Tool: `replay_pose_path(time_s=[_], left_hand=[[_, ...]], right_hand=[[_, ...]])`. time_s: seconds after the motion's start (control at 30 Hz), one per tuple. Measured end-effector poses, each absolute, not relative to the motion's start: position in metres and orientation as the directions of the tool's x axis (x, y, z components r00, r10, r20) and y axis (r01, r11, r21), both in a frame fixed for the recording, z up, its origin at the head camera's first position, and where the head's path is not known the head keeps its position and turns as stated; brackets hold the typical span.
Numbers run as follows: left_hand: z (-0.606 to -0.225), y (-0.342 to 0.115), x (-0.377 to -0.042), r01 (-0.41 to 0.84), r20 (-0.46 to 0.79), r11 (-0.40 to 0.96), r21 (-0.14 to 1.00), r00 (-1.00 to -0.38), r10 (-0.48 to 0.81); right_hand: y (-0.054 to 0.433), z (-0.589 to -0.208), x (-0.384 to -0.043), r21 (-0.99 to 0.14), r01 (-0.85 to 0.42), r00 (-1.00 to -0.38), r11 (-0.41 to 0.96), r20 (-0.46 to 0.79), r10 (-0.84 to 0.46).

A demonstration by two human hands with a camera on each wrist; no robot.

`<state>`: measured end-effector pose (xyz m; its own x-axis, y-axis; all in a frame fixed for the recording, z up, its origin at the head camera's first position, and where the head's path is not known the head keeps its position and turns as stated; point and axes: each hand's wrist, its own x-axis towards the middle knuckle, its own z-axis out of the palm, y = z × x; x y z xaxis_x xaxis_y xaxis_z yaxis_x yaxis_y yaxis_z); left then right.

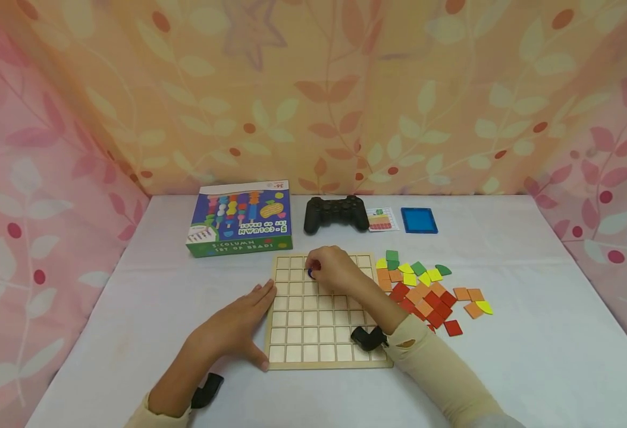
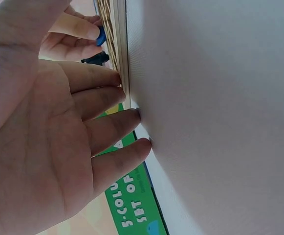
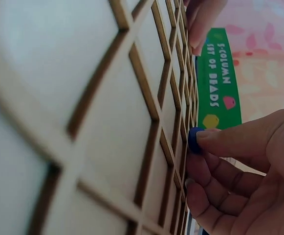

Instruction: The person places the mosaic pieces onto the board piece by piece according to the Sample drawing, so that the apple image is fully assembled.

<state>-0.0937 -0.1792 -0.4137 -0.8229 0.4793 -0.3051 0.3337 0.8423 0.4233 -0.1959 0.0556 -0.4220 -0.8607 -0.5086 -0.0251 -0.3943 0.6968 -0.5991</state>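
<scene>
tabletop, white, before leafy curtains, left hand outstretched against board, right hand tight on blue piece

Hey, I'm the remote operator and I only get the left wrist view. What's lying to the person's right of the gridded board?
Observer: Loose red, orange, yellow and green tiles lie spread out just right of the gridded board.
Operator: Thanks. Which rows is the right hand working at?
Observer: The head view shows the right hand holding a small blue piece at the far rows.
</scene>
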Motion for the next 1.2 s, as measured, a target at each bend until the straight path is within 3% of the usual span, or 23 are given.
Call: replay_pose_path(time_s=[1.2], left_hand=[[-0.413,-0.179,-0.093,0.338,-0.305,0.842,0.421,-0.822,0.482]], right_hand=[[0.063,-0.415,-0.190,-0.566,-0.376,-0.892,0.734,0.007,-0.452]])
